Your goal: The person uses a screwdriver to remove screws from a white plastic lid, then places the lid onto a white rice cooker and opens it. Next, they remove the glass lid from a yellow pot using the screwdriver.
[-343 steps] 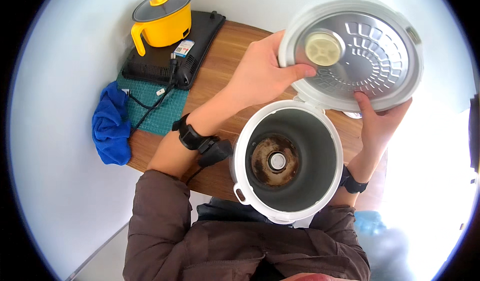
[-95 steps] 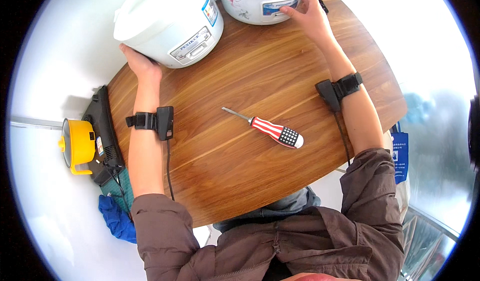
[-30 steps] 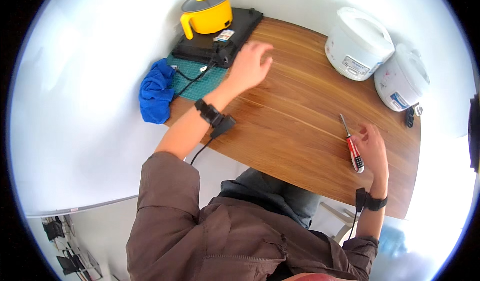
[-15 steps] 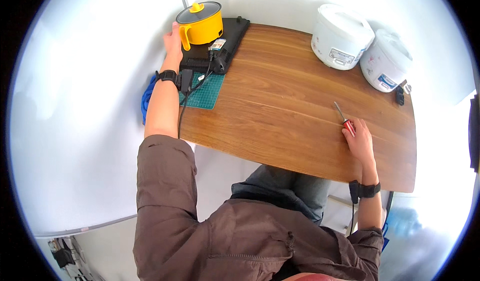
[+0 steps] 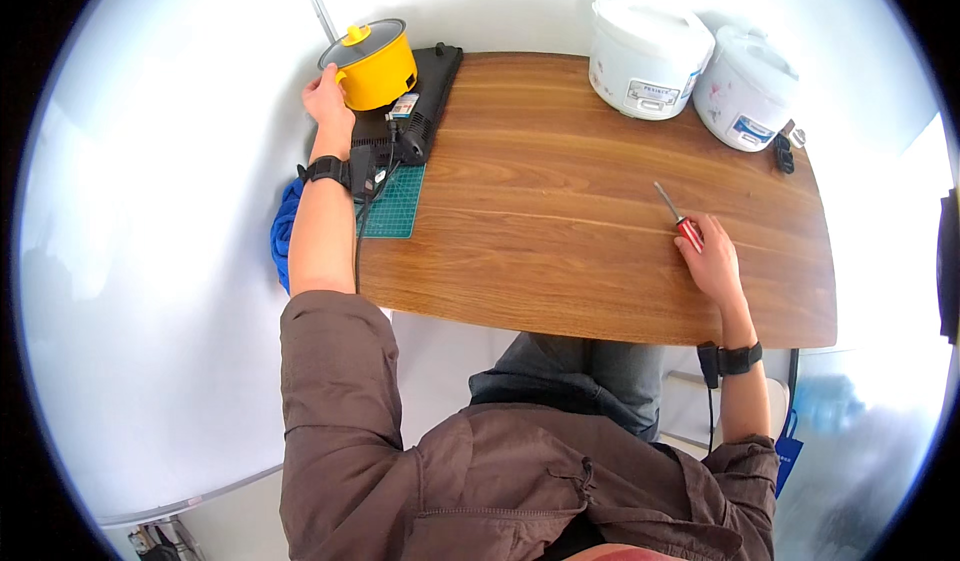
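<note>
At the far left, a yellow electric pot with a dark lid and yellow knob stands on a flat black device. My left hand is closed around the pot's side handle, which it mostly covers. On the right of the wooden table, my right hand rests with its fingers wrapped around the red handle of a screwdriver. The metal shaft points away from me and slightly left. Each wrist wears a black strap with a small box and a cable.
Two white rice cookers stand at the back right, with a black plug beside them. A green cutting mat lies under the black device's near end, by cables. Blue cloth hangs at the left edge of the wooden table.
My left hand has closed on the pot's handle, which showed free beside it before. My right hand keeps hold of the screwdriver. The whole view has shifted slightly.
</note>
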Action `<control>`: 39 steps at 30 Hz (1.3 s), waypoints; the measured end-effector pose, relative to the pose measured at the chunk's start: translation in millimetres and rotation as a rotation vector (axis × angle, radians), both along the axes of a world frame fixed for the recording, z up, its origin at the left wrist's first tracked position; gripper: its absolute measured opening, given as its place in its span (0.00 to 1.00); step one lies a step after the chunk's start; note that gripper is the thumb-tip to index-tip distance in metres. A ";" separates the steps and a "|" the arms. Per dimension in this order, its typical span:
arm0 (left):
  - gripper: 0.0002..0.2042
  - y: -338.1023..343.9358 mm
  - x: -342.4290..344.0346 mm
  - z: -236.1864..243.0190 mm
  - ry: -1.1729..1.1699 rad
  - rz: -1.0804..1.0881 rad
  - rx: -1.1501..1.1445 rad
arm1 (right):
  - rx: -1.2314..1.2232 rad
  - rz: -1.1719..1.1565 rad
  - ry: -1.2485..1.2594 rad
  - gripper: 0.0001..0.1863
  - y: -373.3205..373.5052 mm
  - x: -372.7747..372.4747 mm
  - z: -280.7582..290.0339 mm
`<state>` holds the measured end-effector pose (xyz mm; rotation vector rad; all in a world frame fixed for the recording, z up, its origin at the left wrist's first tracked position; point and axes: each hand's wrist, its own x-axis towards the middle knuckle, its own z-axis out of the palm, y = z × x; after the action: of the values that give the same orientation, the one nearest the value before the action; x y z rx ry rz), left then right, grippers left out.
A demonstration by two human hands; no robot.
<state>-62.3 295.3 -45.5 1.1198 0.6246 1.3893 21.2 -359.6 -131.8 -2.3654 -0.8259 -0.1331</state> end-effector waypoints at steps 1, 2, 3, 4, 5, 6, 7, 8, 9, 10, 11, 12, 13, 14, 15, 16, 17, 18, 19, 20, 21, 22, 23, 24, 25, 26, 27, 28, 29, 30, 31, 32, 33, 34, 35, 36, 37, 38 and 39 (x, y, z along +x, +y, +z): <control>0.19 -1.3 -1.8 2.1 -0.040 -0.020 -0.003 | -0.001 -0.002 0.004 0.19 0.7 0.3 -1.9; 0.19 -1.3 -3.2 7.2 -0.053 -0.051 0.022 | 0.000 -0.003 0.007 0.19 1.2 2.2 -4.0; 0.19 -0.7 -3.7 14.3 -0.065 -0.081 0.048 | 0.002 -0.002 0.012 0.18 3.7 3.9 -5.8; 0.19 -2.7 -5.0 16.8 -0.074 -0.113 0.065 | 0.013 0.004 0.004 0.18 5.4 4.8 -7.0; 0.16 -30.0 -0.5 24.5 -0.111 -0.162 0.071 | 0.011 -0.002 -0.002 0.18 2.5 5.4 -5.8; 0.15 -39.2 -3.9 25.8 -0.122 -0.231 0.069 | 0.015 0.002 -0.010 0.18 2.9 6.0 -4.8; 0.14 -45.0 -7.5 25.9 -0.131 -0.296 0.071 | 0.037 0.008 -0.003 0.17 7.2 5.9 -2.7; 0.13 -54.8 -4.0 27.2 -0.147 -0.375 0.066 | 0.044 -0.002 0.001 0.16 6.8 7.3 -2.7; 0.11 -87.5 -3.8 31.6 -0.149 -0.348 0.005 | 0.055 -0.013 0.004 0.16 5.5 9.3 -3.9; 0.10 -102.7 -8.6 24.4 -0.152 -0.410 -0.029 | 0.076 -0.012 0.006 0.15 8.7 11.1 -5.0; 0.10 -114.8 -8.9 17.8 -0.158 -0.479 -0.064 | 0.138 -0.035 0.059 0.15 11.4 13.5 -5.8; 0.09 -128.0 -8.6 9.9 -0.165 -0.548 -0.101 | 0.199 -0.059 0.111 0.15 14.1 16.1 -8.3; 0.07 -153.3 -7.9 4.0 -0.155 -0.538 -0.134 | 0.259 -0.083 0.163 0.16 16.1 20.7 -10.9; 0.07 -174.4 -7.7 -3.1 -0.142 -0.583 -0.163 | 0.340 -0.059 0.243 0.16 15.6 26.5 -13.9; 0.07 -191.1 -7.8 -9.1 -0.135 -0.645 -0.174 | 0.418 -0.034 0.321 0.17 13.9 33.4 -16.5; 0.08 -207.2 -7.0 -16.3 -0.131 -0.708 -0.184 | 0.499 -0.010 0.394 0.18 12.6 39.7 -17.0; 0.09 -227.0 -8.4 -17.8 -0.090 -0.694 -0.177 | 0.538 0.033 0.412 0.18 16.9 41.0 -16.5; 0.10 -240.6 -6.7 -21.1 -0.063 -0.702 -0.171 | 0.545 0.066 0.452 0.18 20.3 42.9 -12.4; 0.10 -250.8 -5.9 -22.5 -0.031 -0.709 -0.167 | 0.553 0.096 0.499 0.18 24.3 43.1 -3.3; 0.11 -257.7 -4.4 -26.0 0.003 -0.719 -0.158 | 0.566 0.126 0.546 0.18 27.9 44.4 2.4; 0.13 -261.7 -2.7 -30.8 0.040 -0.750 -0.116 | 0.589 0.156 0.549 0.19 32.9 47.1 6.4; 0.11 -264.8 -2.0 -31.4 0.053 -0.756 -0.113 | 0.614 0.187 0.555 0.20 39.0 49.6 9.7; 0.10 -268.0 -1.0 -31.8 0.066 -0.761 -0.113 | 0.637 0.218 0.562 0.20 41.1 53.4 10.1; 0.09 -270.1 0.5 -32.9 0.078 -0.766 -0.113 | 0.690 0.239 0.629 0.21 40.3 57.6 9.4; 0.10 -268.5 0.3 -34.6 0.060 -0.767 -0.125 | 0.748 0.270 0.699 0.22 42.1 62.4 6.3; 0.10 -265.7 0.2 -35.6 0.051 -0.770 -0.131 | 0.806 0.301 0.769 0.23 44.2 67.4 2.3; 0.11 -262.3 0.3 -36.5 0.040 -0.773 -0.137 | 0.846 0.359 0.788 0.23 42.2 74.0 -3.0; 0.11 -256.1 0.8 -37.2 0.028 -0.771 -0.135 | 0.872 0.360 0.834 0.23 42.1 76.5 -6.6; 0.11 -252.2 0.0 -38.8 0.027 -0.736 -0.151 | 0.897 0.361 0.880 0.23 40.7 76.7 -8.6; 0.11 -248.4 0.3 -37.9 0.017 -0.726 -0.158 | 0.921 0.361 0.926 0.23 39.4 77.6 -10.3; 0.12 -246.8 -0.1 -33.3 0.014 -0.715 -0.164 | 0.968 0.380 0.949 0.22 37.8 78.8 -14.2; 0.12 -244.0 -2.7 -32.7 0.013 -0.702 -0.175 | 0.975 0.394 0.954 0.23 36.9 79.9 -17.1; 0.14 -232.5 -0.1 -34.6 -0.020 -0.682 -0.188 | 0.982 0.407 0.960 0.23 35.5 81.5 -17.5; 0.14 -232.1 0.2 -28.0 -0.039 -0.656 -0.215 | 0.986 0.415 0.963 0.23 33.0 81.0 -17.6; 0.14 -231.8 0.0 -19.8 -0.050 -0.647 -0.203 | 1.006 0.424 0.993 0.24 32.1 80.0 -15.6; 0.14 -230.5 -1.0 -14.4 -0.062 -0.639 -0.191 | 0.988 0.426 0.983 0.24 31.8 79.8 -15.5; 0.12 -222.2 -1.1 -10.1 -0.092 -0.657 -0.206 | 0.975 0.435 0.969 0.24 33.6 81.0 -15.5; 0.12 -218.7 -2.1 -7.6 -0.096 -0.668 -0.213 | 0.962 0.443 0.955 0.25 34.8 81.4 -15.7; 0.12 -217.2 -4.1 -4.4 -0.100 -0.679 -0.219 | 0.949 0.425 0.947 0.25 35.2 80.4 -16.0</control>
<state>-66.4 78.1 -49.9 0.9539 0.2695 0.7643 101.6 -324.4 -147.8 -1.1013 -0.5549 0.5970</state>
